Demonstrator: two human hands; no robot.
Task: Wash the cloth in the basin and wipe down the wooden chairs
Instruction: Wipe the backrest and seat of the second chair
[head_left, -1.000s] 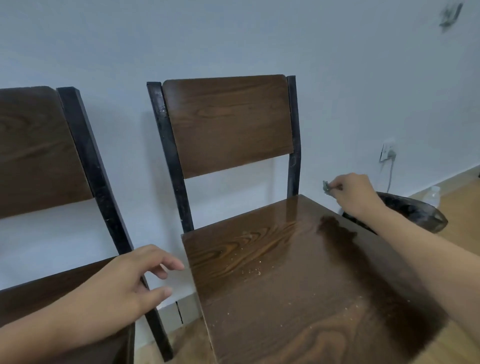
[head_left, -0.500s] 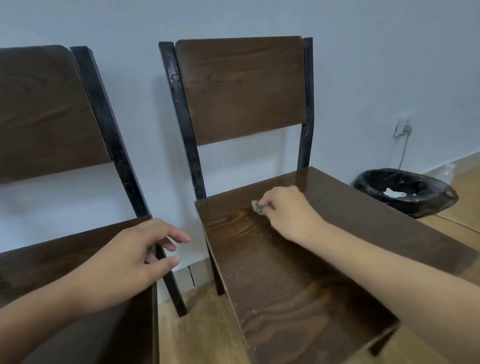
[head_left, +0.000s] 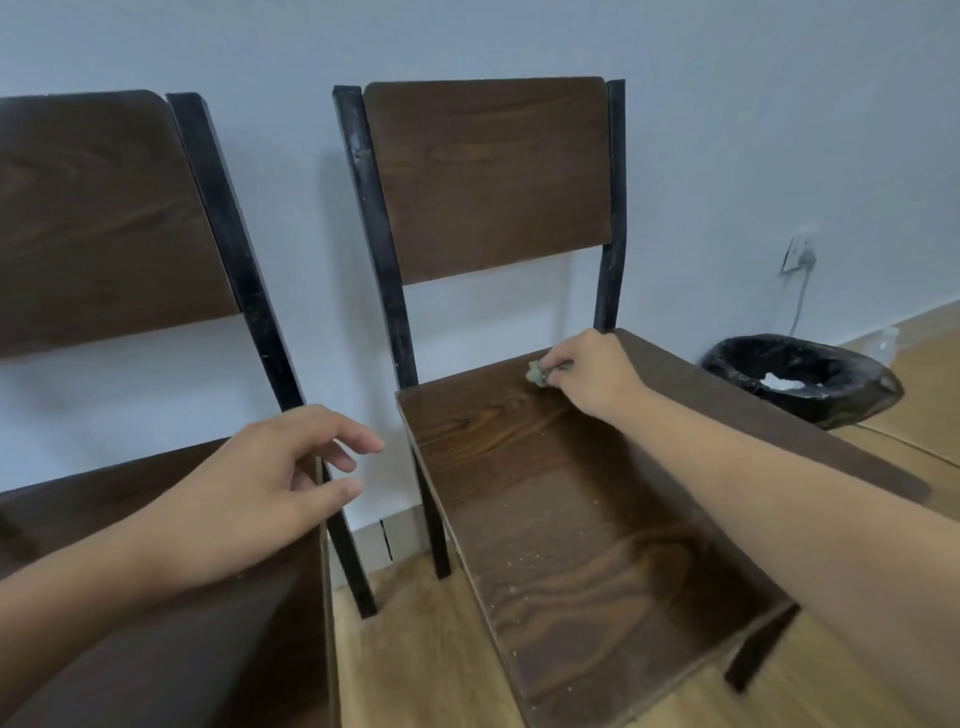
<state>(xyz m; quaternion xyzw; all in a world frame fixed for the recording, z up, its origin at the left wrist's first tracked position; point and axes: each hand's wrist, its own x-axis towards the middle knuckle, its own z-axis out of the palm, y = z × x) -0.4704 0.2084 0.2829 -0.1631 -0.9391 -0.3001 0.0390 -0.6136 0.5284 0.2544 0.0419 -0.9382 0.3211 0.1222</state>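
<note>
Two dark wooden chairs with black metal frames stand against a pale wall. My right hand (head_left: 589, 371) rests near the back of the right chair's seat (head_left: 561, 509), pinching a small greenish-grey wad of cloth (head_left: 536, 374) against the wood. Pale crumbs are scattered over that seat. My left hand (head_left: 270, 478) hovers over the right edge of the left chair's seat (head_left: 156, 639), fingers loosely spread and empty. No basin is in view.
A round bin lined with a black bag (head_left: 800, 379), holding white paper, sits on the wooden floor (head_left: 415, 649) right of the chair. A wall socket with a plugged-in white cable (head_left: 800, 254) is above it. A narrow gap separates the two chairs.
My right hand came from beside the bin onto the seat with the wad, reached the seat's back left, and has now slid right along the back edge. My left hand stayed put.
</note>
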